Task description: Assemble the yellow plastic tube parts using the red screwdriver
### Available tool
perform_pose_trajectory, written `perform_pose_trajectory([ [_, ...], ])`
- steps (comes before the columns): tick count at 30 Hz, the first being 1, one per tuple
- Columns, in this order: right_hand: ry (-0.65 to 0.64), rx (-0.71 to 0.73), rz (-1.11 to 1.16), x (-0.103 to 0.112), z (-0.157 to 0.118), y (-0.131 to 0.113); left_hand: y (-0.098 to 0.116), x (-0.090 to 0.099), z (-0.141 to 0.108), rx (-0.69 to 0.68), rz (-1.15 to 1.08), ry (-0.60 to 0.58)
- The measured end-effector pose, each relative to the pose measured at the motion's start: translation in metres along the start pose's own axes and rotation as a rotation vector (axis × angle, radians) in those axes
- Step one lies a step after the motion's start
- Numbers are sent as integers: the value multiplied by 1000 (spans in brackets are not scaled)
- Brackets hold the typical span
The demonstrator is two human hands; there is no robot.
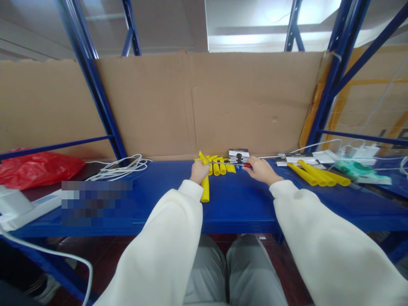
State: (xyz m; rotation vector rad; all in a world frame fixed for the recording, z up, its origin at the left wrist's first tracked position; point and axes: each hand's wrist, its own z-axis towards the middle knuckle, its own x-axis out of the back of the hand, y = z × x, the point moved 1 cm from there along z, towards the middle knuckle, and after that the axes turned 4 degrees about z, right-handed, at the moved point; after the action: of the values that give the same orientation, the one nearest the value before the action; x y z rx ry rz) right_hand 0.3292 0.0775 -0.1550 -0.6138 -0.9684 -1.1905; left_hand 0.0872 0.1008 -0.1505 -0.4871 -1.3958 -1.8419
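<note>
My right hand (259, 169) is closed around the red handle of a screwdriver (247, 165). The screwdriver's thin shaft runs left across the table towards my left hand (199, 171). That hand is closed on a yellow plastic tube (205, 192), whose wide open end points towards me. A narrower yellow piece (201, 156) sticks out above my fingers, and how it joins the tube is hidden. Just right of my left hand lie several yellow tubes (216, 168) and a small yellow packet (230, 168). Behind the screwdriver stands a stack of small black-and-white boxes (239, 155).
More yellow tubes (314, 174) lie on the right of the blue table (236, 204), beside a green-and-white packet (353, 170) and white plugs (363, 152). Coiled white cable (127, 168), a red plastic bag (38, 169) and a white power strip (35, 210) are on the left. Cardboard (248, 102) stands behind.
</note>
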Motion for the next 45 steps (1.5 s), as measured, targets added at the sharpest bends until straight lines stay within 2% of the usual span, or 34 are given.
perform_pose_trajectory([
  [4,16,-36,-52,2,0,1,1,-1,0,-17,12,-3],
  [9,-80,-114,-7,1,-1,1,-1,-2,1,-16,16,-4],
  [17,-55,17,45,-3,-1,3,-3,-1,2,-24,0,5],
  [21,2,76,61,-4,1,6,-3,-1,3,-10,17,2],
  [25,66,42,5,-2,1,7,-3,-2,3,-4,20,2],
  [30,-46,-99,-11,0,-2,3,-3,-2,2,-8,-2,-8],
  [33,-85,-85,-3,1,-3,-1,-3,0,1,-2,-5,-4],
  [45,-45,24,42,-4,1,4,-2,1,1,2,-21,-7],
])
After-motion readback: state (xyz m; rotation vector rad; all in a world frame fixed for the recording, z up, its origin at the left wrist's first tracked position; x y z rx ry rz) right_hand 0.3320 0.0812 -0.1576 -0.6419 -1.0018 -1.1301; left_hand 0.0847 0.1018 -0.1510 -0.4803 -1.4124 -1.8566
